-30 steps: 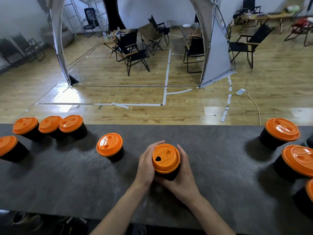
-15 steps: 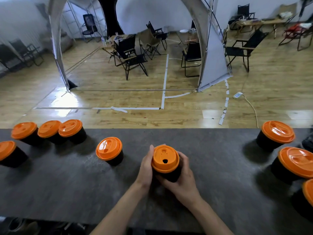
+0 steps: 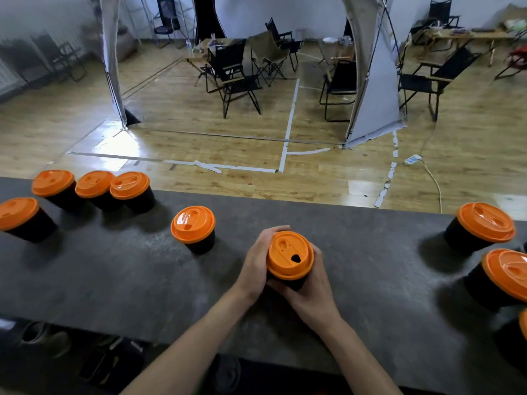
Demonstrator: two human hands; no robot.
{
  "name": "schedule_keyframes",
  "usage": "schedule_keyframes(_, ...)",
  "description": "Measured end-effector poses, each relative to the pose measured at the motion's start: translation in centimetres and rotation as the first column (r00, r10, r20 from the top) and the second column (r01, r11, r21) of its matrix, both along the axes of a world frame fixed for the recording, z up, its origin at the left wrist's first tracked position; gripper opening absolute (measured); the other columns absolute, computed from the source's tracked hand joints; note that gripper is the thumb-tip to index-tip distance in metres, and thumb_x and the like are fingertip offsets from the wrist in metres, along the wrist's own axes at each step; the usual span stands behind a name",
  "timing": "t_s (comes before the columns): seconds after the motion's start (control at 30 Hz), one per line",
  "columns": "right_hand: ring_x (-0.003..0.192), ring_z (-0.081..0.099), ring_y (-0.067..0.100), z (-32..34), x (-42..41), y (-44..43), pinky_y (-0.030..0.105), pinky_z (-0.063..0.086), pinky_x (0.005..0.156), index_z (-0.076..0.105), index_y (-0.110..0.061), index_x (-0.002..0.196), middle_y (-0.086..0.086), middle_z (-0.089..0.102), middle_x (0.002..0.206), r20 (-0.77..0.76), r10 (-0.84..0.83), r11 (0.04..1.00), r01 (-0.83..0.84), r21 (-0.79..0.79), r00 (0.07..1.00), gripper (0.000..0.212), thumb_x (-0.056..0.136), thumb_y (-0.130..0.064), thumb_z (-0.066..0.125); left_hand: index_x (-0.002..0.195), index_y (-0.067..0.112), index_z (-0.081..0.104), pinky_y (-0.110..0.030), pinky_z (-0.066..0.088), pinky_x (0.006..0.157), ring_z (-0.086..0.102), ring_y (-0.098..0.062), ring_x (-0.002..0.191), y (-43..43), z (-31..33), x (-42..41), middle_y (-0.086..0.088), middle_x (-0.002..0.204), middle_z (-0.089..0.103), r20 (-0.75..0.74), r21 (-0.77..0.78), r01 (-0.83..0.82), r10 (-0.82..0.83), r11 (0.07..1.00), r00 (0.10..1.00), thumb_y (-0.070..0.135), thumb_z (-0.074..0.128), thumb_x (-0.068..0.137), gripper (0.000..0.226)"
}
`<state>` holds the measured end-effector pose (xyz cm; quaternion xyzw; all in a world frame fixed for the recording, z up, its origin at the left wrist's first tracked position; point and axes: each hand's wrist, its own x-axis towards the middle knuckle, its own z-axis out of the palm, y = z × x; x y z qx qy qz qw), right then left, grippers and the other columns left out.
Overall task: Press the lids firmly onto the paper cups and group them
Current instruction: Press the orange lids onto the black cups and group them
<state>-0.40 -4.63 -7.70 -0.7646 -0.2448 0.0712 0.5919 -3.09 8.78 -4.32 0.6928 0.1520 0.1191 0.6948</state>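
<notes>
Between both grips: black paper cup [image 3: 288, 281], upright on counter [image 3: 137, 283], orange lid [image 3: 290, 255] on.
Left grip [image 3: 256, 262]: clasps cup's left side.
Right grip [image 3: 315, 290]: clasps right side.
Cup group [image 3: 129, 191]: leftward; left grip nearer.

One head-worn wide-angle view looks forward and down, close over the dark table [image 3: 114, 280]; wooden floor [image 3: 313, 183] lies beyond.

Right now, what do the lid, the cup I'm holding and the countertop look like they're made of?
The lid: likely moulded plastic, orange, smooth, slight sheen, crisp raised ridges. The cup: matte black, seemingly paper, though little shows. The countertop: dark grey, mottled, dull, stone or stone-look laminate; cannot tell which.
</notes>
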Motion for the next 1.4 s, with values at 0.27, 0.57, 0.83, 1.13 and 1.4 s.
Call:
schedule_keyframes(0.27, 0.132, 0.053, 0.004, -0.2, 0.0, 0.0, 0.021, 0.044, 0.107, 0.036, -0.024, 0.145, -0.014, 0.054, 0.14, -0.009, 0.006, 1.0, -0.006, 0.021, 1.0, 0.099, 0.066, -0.047, 0.091, 0.122, 0.006, 0.07, -0.014, 0.05, 0.086, 0.072, -0.009, 0.103, 0.2, -0.6, 0.8, -0.009, 0.112, 0.077, -0.076, -0.052, -0.044, 0.04, 0.998, 0.996, 0.033, 0.024, 0.112, 0.055)
schedule_keyframes(0.57, 0.126, 0.056, 0.0, -0.6, -0.1, 0.0, 0.017, 0.046, 0.102, 0.038, -0.025, 0.141, -0.013, 0.057, 0.136, -0.005, -0.006, 1.0, 0.006, 0.008, 1.0, 0.093, 0.065, -0.05, 0.086, 0.091, 0.016, 0.075, -0.003, 0.045, 0.069, 0.07, 0.008, 0.08, -0.6, -0.7, 0.5, 0.013, 0.078, 0.077, -0.075, -0.083, -0.07, 0.063, 0.994, 0.995, 0.034, 0.026, 0.112, 0.056)
schedule_keyframes(0.83, 0.115, 0.057, -0.012, -0.8, 0.1, -0.5, 0.007, 0.043, 0.093, 0.041, -0.021, 0.135, -0.018, 0.059, 0.126, -0.018, -0.083, 0.996, 0.083, -0.012, 0.996, 0.087, 0.067, -0.017, 0.096, 0.095, 0.014, 0.075, -0.014, 0.051, 0.082, 0.072, -0.002, 0.09, -0.7, -0.4, 0.3, 0.005, 0.088, 0.078, -0.066, -0.109, -0.118, 0.112, 0.987, 0.992, 0.033, 0.029, 0.112, 0.052)
schedule_keyframes(1.13, 0.096, 0.075, 0.015, 5.1, 1.6, -0.3, 0.04, 0.059, 0.092, 0.072, -0.018, 0.109, 0.003, 0.078, 0.103, -0.454, -0.027, 0.998, 0.053, 0.045, 0.891, 0.062, 0.069, -0.065, 0.079, 0.136, 0.02, 0.06, -0.042, 0.051, 0.105, 0.066, -0.024, 0.118, -0.3, 3.7, 1.4, -0.01, 0.126, 0.07, -0.139, -0.343, -0.135, 0.092, 0.93, 0.986, 0.066, 0.04, 0.1, 0.063)
schedule_keyframes(1.4, 0.075, 0.065, 0.024, 19.3, 3.1, -0.4, 0.031, 0.046, 0.066, 0.07, -0.011, 0.116, 0.018, 0.076, 0.094, -0.525, 0.266, 0.938, -0.091, 0.335, 0.809, 0.073, 0.081, -0.069, 0.045, 0.12, 0.02, 0.064, -0.037, 0.053, 0.085, 0.071, -0.022, 0.099, 1.1, 15.1, 3.4, -0.009, 0.109, 0.074, 0.209, -0.166, 0.114, -0.078, 0.98, 0.975, 0.032, 0.078, 0.081, 0.043)
